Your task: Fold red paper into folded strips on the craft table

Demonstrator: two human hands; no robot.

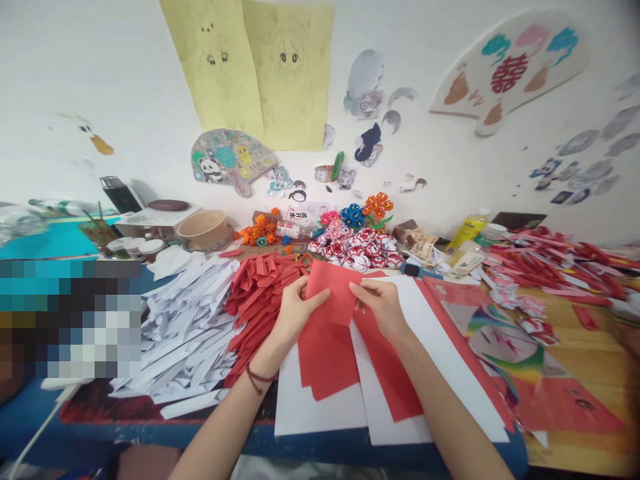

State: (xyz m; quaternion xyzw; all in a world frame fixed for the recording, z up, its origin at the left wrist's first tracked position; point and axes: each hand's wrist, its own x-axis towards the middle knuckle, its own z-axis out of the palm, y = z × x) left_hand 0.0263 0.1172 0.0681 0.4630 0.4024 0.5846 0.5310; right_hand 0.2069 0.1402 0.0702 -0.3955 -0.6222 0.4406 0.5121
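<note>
A piece of red paper [334, 283] is held up between my two hands over the table. My left hand [299, 303] pinches its left edge, thumb lying on the front face. At the right edge, the thumb and fingers of my right hand [383, 303] close on the sheet. Beneath them lie more red sheets [330, 370] and a red strip [393, 387], spread on white paper [320, 420]. Left of my hands is a heap of folded red strips [260, 287], with a larger pile of folded white strips [193, 333] beside it.
Red-and-white paper flowers [357, 250] and orange flowers [379, 207] stand at the back. Behind the white strips is a round tan bowl [203, 228]. Red and pink strips [550, 263] pile up at the right, near a yellow bottle [469, 230]. A white cable [37, 427] hangs at left.
</note>
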